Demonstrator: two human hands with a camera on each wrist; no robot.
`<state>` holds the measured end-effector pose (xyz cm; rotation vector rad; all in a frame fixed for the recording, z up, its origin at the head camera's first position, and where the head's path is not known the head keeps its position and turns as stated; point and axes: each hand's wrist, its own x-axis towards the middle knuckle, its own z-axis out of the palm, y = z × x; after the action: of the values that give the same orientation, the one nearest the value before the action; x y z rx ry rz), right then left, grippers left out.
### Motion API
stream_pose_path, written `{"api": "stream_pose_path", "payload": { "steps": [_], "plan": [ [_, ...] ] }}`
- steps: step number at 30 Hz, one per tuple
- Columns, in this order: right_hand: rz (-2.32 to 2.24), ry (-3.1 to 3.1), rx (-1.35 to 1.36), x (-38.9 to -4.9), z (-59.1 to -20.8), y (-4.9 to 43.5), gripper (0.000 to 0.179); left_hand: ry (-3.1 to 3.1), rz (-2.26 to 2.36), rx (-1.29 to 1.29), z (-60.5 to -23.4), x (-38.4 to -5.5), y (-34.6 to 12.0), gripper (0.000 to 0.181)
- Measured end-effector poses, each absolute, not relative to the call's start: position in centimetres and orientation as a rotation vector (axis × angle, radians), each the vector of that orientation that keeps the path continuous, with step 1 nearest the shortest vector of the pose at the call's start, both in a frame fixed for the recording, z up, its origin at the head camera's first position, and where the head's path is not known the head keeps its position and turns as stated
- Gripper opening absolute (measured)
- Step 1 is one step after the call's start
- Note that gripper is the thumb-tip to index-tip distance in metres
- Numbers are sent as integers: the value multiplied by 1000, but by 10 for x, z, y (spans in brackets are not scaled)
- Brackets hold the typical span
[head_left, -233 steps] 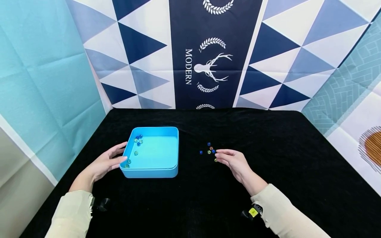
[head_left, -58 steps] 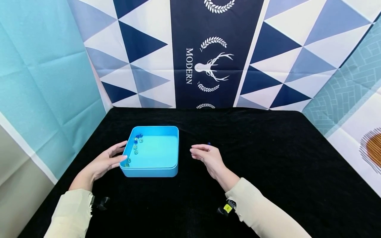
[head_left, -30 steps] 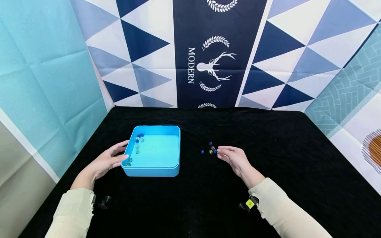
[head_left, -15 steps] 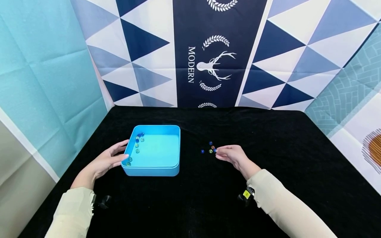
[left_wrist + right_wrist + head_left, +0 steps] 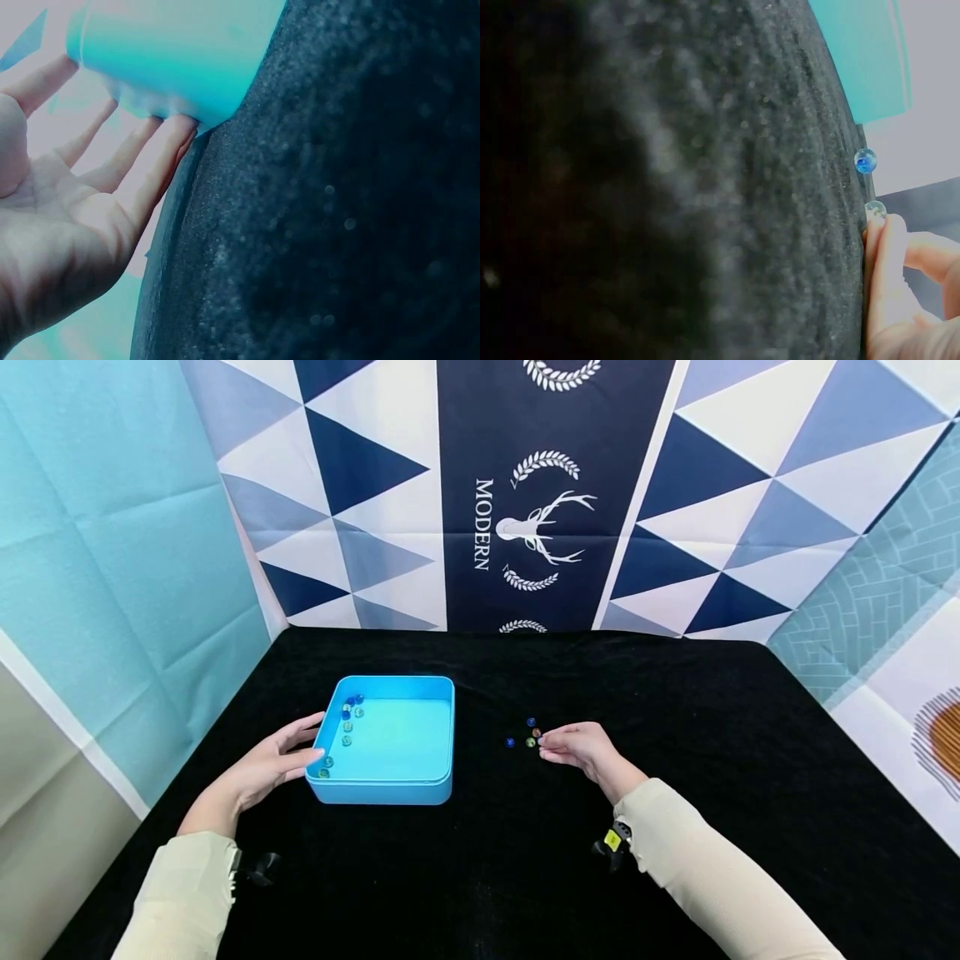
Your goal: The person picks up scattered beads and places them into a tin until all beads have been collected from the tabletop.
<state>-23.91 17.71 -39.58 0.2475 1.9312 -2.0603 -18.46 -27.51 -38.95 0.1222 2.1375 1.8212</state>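
Where two pale sleeves, the left (image 5: 180, 893) and the right (image 5: 712, 860), reach in over the near part of the black-covered table (image 5: 450, 893), each hand is at its own place. At one side, the left hand (image 5: 262, 768) rests spread against the light-blue box (image 5: 382, 792), thumb at the rim and the other fingers stretched to the lower edge of the wall; it touches rather than grips, presumably to keep the box from sliding. Inside, small glass marbles (image 5: 347, 727) lie along the left wall, perhaps because the base tips slightly that way.

Across from it, the right hand (image 5: 581, 752) has thumb and fingertips drawn together and seems to pinch a blue marble (image 5: 541, 741), though the fingers cover most of it. That narrow tip grip suits so small and round a thing. Just beyond lie a green marble (image 5: 531, 742), an orange marble (image 5: 536, 732) and a second blue marble (image 5: 532, 722), with a third blue marble (image 5: 510, 742) apart toward the box. A printed backdrop (image 5: 555, 518) stands behind.

Half a second ago the pinched marble showed more plainly ahead of the fingertips. Against the oldest view, a green one by this hand is gone from the cloth, and the box appears to hold one more.
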Motion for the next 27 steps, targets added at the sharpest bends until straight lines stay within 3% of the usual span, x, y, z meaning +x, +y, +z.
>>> {"api": "stream_pose_path", "payload": {
  "steps": [21,27],
  "plan": [
    [-2442,1671,258,-233,-399,170,11,2133,1828,115,-391,-183,-274,79],
    [-2455,1702,257,-232,-394,158,24,2137,1825,115,-392,-184,-274,79]
  ]
}}
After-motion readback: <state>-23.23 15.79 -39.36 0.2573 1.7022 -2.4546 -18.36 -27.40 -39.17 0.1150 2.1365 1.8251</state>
